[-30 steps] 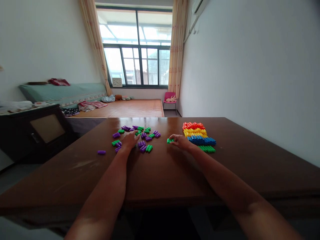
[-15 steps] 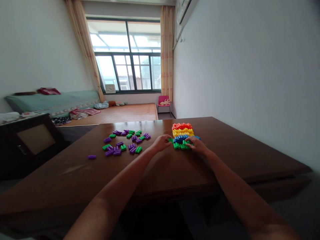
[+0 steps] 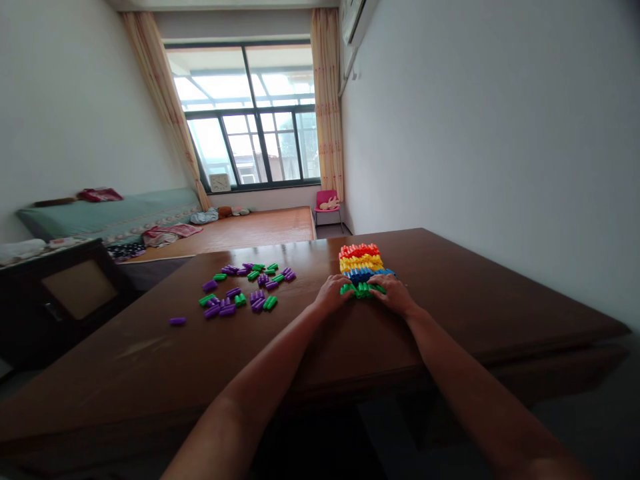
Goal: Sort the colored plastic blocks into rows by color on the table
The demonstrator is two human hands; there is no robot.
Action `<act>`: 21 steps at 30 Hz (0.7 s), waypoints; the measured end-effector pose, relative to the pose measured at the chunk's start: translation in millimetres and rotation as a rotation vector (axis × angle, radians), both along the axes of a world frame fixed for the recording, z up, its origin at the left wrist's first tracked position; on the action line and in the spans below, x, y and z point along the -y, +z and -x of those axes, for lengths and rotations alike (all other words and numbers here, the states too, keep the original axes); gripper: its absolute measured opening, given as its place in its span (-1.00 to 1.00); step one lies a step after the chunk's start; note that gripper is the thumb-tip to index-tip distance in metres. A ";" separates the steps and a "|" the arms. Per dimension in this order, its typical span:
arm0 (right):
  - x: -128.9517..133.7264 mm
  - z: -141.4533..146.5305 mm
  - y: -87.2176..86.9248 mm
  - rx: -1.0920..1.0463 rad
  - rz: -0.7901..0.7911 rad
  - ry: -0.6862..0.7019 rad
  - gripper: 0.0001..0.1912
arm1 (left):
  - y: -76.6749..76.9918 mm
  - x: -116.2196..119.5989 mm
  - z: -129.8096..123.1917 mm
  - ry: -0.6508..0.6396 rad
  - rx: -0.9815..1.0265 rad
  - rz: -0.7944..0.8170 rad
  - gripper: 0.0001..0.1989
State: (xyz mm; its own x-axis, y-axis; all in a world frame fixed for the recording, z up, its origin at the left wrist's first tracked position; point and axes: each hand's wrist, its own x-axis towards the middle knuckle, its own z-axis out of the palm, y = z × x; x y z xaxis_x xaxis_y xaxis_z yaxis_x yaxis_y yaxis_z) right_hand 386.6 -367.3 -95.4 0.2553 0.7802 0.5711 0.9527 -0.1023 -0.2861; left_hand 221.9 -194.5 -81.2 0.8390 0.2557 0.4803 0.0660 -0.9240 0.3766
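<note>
My left hand (image 3: 333,295) presses its bent fingers against the left end of a row of green plastic building blocks (image 3: 363,291). At the row's right end, my right hand (image 3: 393,293) grips the same green blocks with thumb and fingers. Directly behind it lie a row of blue blocks (image 3: 361,275), then yellow blocks (image 3: 359,263), with red blocks (image 3: 360,251) farthest from me. A few blue pieces stick out to the right, just past my right hand. My fingers partly cover both ends of the green row.
Loose purple blocks (image 3: 227,310) and green blocks (image 3: 271,303) are scattered on the left of the brown table (image 3: 300,347). One purple block (image 3: 177,321) lies apart. A dark cabinet (image 3: 75,293) stands left, a bed (image 3: 260,227) and pink chair (image 3: 327,202) behind.
My left hand, which held a green piece just left of the green row, has moved right onto the row's end. That piece now joins the row. My right hand stays at the right end.
</note>
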 end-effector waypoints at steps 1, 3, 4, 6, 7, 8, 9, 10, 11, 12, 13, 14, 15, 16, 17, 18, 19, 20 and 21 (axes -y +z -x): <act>0.1 0.4 0.1 0.001 0.001 0.002 -0.74 | -2.7 -0.4 -0.2 -0.001 0.018 0.011 -0.76; -0.3 1.4 0.1 0.004 0.010 0.003 -0.75 | -7.0 -0.5 -0.7 0.011 0.033 0.036 -0.76; -0.6 1.9 0.0 0.004 0.014 0.001 -0.76 | -8.5 0.1 -1.0 0.024 0.029 0.044 -0.76; -1.1 2.9 -0.3 0.005 0.018 -0.006 -0.76 | -10.3 2.7 -1.3 0.056 0.013 0.046 -0.77; -1.2 3.3 -0.6 0.008 0.017 -0.009 -0.76 | -10.7 4.9 -0.9 0.072 0.005 0.040 -0.77; -1.1 3.6 -0.9 0.012 0.015 -0.010 -0.75 | -10.8 7.6 -0.1 0.088 -0.001 0.031 -0.76; -0.8 3.8 -1.3 0.019 0.011 -0.010 -0.75 | -10.5 10.5 1.3 0.101 -0.005 0.019 -0.76; -0.3 3.9 -1.9 0.026 0.002 -0.014 -0.74 | -9.7 13.4 3.1 0.111 -0.006 0.004 -0.74; 0.4 3.7 -2.6 0.033 -0.012 -0.024 -0.72 | -8.2 15.9 5.4 0.119 -0.003 -0.011 -0.72; 1.2 3.0 -3.5 0.038 -0.030 -0.037 -0.70 | -5.6 17.6 8.1 0.123 0.000 -0.025 -0.70; 1.9 1.9 -4.6 0.040 -0.052 -0.055 -0.68 | -1.9 18.0 11.3 0.126 0.001 -0.037 -0.68; 2.4 0.3 -5.9 0.043 -0.074 -0.076 -0.66 | 3.1 16.7 15.0 0.130 -0.003 -0.043 -0.67; 2.7 -1.5 -7.2 0.046 -0.092 -0.096 -0.64 | 9.2 13.3 19.7 0.133 -0.012 -0.045 -0.68; 2.8 -3.4 -8.5 0.052 -0.103 -0.112 -0.63 | 16.1 7.9 25.7 0.131 -0.025 -0.045 -0.69; 2.8 -5.1 -9.7 0.062 -0.113 -0.123 -0.62 | 23.3 0.3 33.4 0.126 -0.038 -0.046 -0.70; 2.6 -6.1 -10.7 0.075 -0.119 -0.129 -0.62 | 30.3 -9.4 43.1 0.123 -0.047 -0.050 -0.72; 2.3 -6.3 -11.5 0.091 -0.126 -0.129 -0.62 | 36.5 -21.0 55.1 0.127 -0.048 -0.058 -0.73; 1.9 -5.6 -12.0 0.109 -0.132 -0.121 -0.62 | 41.6 -34.4 69.3 0.143 -0.044 -0.070 -0.74; 1.1 -3.7 -12.2 0.128 -0.140 -0.106 -0.62 | 45.2 -49.3 85.6 0.179 -0.040 -0.081 -0.75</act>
State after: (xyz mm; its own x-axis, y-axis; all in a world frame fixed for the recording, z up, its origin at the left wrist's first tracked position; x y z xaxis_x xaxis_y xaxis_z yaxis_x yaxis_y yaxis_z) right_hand 390.3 -368.5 -107.6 0.2503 0.6639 0.7047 0.9682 -0.1715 -0.1823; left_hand 136.3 -145.2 -36.0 0.8024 0.3650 0.4722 0.2459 -0.9231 0.2957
